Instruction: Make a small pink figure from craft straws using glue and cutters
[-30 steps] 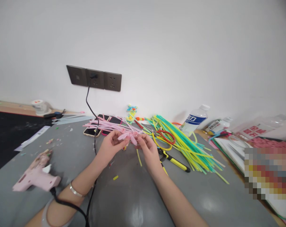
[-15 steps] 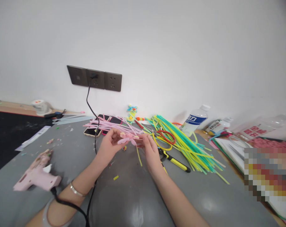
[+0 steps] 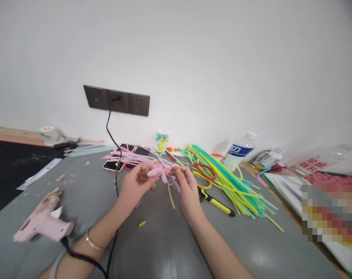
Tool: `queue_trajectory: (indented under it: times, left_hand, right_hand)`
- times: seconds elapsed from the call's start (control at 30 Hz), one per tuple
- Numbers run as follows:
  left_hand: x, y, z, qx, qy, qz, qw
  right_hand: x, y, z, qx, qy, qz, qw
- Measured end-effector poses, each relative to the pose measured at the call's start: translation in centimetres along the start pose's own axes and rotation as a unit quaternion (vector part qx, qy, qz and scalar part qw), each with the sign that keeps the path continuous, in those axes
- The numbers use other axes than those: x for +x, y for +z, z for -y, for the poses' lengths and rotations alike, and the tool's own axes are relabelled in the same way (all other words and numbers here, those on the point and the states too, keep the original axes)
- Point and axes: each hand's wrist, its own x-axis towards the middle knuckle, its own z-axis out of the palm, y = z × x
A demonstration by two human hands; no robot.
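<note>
Between both hands, above the grey table, is a small pink fuzzy pipe-cleaner figure (image 3: 157,171) with looped, petal-like parts. My left hand (image 3: 137,184) pinches its left side between thumb and fingers. On its right side the fingertips of my right hand (image 3: 185,186) are closed. Behind the hands lies a bundle of pink pipe cleaners (image 3: 129,157). Scissors with red and yellow handles (image 3: 204,172) rest just beyond my right hand, near yellow-and-black pliers (image 3: 218,204). A pale green pipe cleaner piece (image 3: 171,197) shows below the figure.
A pink glue gun (image 3: 44,221) lies at left, its black cord (image 3: 113,248) crossing under my left arm. Green and yellow pipe cleaners (image 3: 234,186) spread at right. A bottle (image 3: 240,150) and a small colourful figure (image 3: 162,142) stand by the wall; phones (image 3: 113,166) lie behind the pink bundle.
The pink figure has been turned and tilted in my fingers, so its looped parts now point more to the lower left. Both hands stay close together; the view has shifted slightly.
</note>
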Motion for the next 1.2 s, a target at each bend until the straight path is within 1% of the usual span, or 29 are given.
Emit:
queue_trajectory:
  times: [0.1,0.2,0.37,0.43,0.5,0.63,0.77,0.9,1.2]
  left_hand:
    - [0.4,0.0,0.2,-0.020,-0.038,0.001,0.999]
    - [0.5,0.0,0.4,-0.031,-0.041,-0.004,0.999]
    - [0.5,0.1,0.2,-0.031,-0.045,0.014,0.998]
    - [0.5,0.1,0.0,-0.022,-0.045,0.013,0.999]
    - [0.5,0.1,0.0,-0.006,-0.037,0.006,0.999]
    - [0.4,-0.1,0.2,0.044,-0.004,0.003,0.999]
    - [0.4,-0.3,0.6,0.073,0.016,0.011,0.997]
    - [0.4,-0.2,0.6,0.062,0.018,0.015,0.998]
    - [0.4,-0.1,0.7,0.045,0.013,0.021,0.999]
  right_hand:
    - [0.0,-0.1,0.1,0.009,-0.015,0.007,1.000]
    - [0.1,-0.2,0.4,0.013,-0.016,0.006,1.000]
    - [-0.1,-0.1,0.7,0.001,-0.037,0.015,0.999]
    - [-0.2,-0.1,0.7,-0.032,-0.071,0.021,0.997]
    - [-0.3,-0.2,0.9,-0.081,-0.125,0.026,0.989]
    - [-0.1,-0.5,1.3,-0.166,-0.216,0.048,0.961]
    - [0.0,-0.7,1.4,-0.245,-0.266,0.065,0.930]
    - [-0.1,-0.7,1.0,-0.282,-0.278,0.082,0.915]
    - [-0.1,-0.5,1.1,-0.300,-0.273,0.083,0.910]
